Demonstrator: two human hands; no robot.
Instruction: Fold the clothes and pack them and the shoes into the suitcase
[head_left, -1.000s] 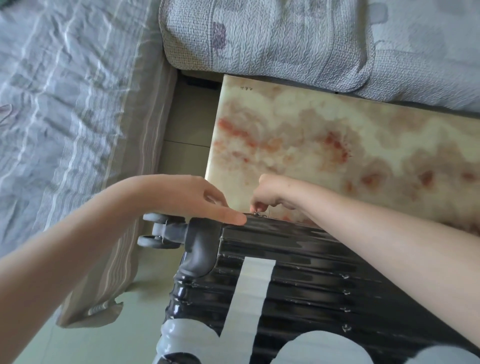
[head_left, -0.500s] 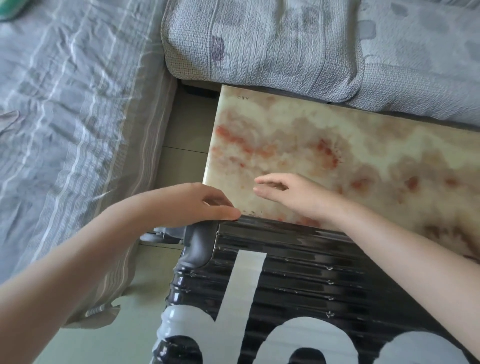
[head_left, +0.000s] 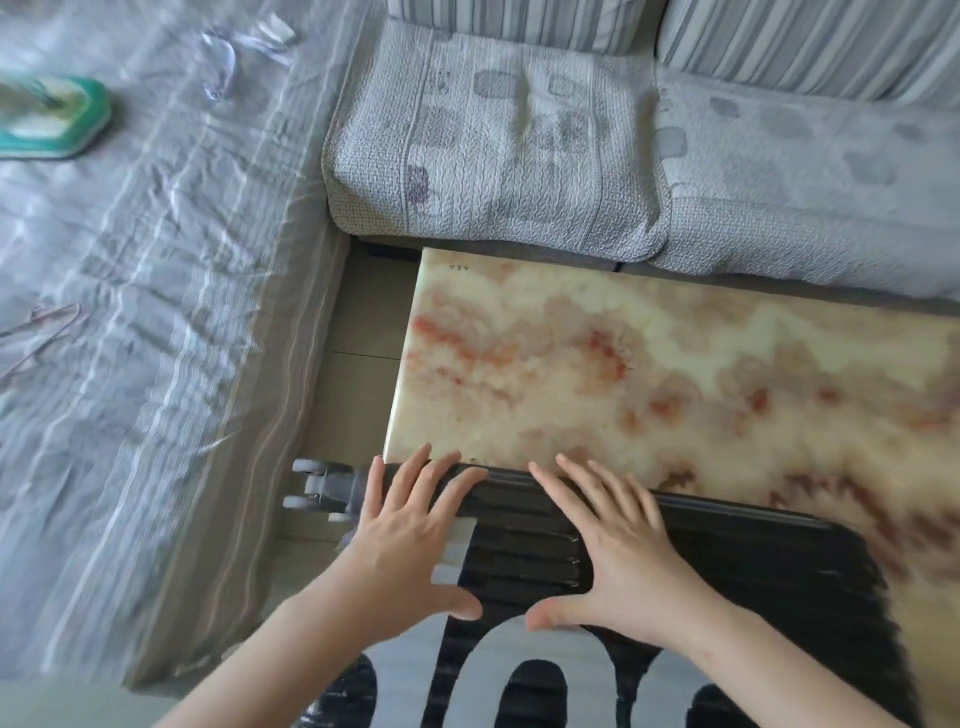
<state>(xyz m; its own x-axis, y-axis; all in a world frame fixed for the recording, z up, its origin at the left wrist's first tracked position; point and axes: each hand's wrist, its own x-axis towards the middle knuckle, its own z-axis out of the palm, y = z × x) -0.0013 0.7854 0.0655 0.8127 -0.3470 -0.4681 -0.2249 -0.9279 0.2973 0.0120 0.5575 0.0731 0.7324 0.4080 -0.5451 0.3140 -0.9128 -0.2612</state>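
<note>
On the one closed suitcase (head_left: 701, 571) lie two hands — left (head_left: 410, 535), right (head_left: 618, 545) — flat, fingers spread, gripping nothing.

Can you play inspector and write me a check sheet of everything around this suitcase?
Surface: marble-patterned tabletop, shiny, red-veined.
Job's things: black suitcase with white letters, lying shut on the tabletop; its grey wheels stick out past the table's left end. Clothes, shoes: nothing seen.
Clutter: green-edged thing on the bed, too blurred to name.
Hands: left hand and right hand flat on the suitcase lid, fingers spread.
Cables: nothing seen.
Surroundings: bed with grey striped sheet, quilted sofa cushion, tiled floor.
</note>
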